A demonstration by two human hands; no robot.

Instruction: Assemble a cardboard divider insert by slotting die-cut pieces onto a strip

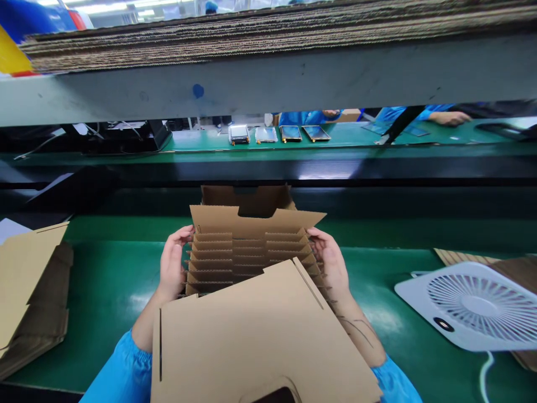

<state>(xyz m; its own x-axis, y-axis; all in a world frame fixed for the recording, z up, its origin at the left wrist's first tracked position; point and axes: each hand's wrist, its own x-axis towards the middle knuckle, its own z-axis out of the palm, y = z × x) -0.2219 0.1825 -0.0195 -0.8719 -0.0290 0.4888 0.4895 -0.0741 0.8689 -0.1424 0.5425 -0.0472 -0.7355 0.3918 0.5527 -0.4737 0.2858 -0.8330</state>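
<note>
No readable text, label, brand or number anywhere. Cardboard box [251, 280] between left hand [172, 266] and right hand [331, 263] — plain brown, unprinted on flaps and dividers. White fan [474, 305] right of right hand — dark oval mark on frame, too small to read. Flat cardboard [29, 280] left of left hand — blank. Screens [277, 134] on far belt beyond hands — glare only, nothing legible.

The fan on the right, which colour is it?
White; the fan lies flat on the green table, clearest in the head view.
</note>
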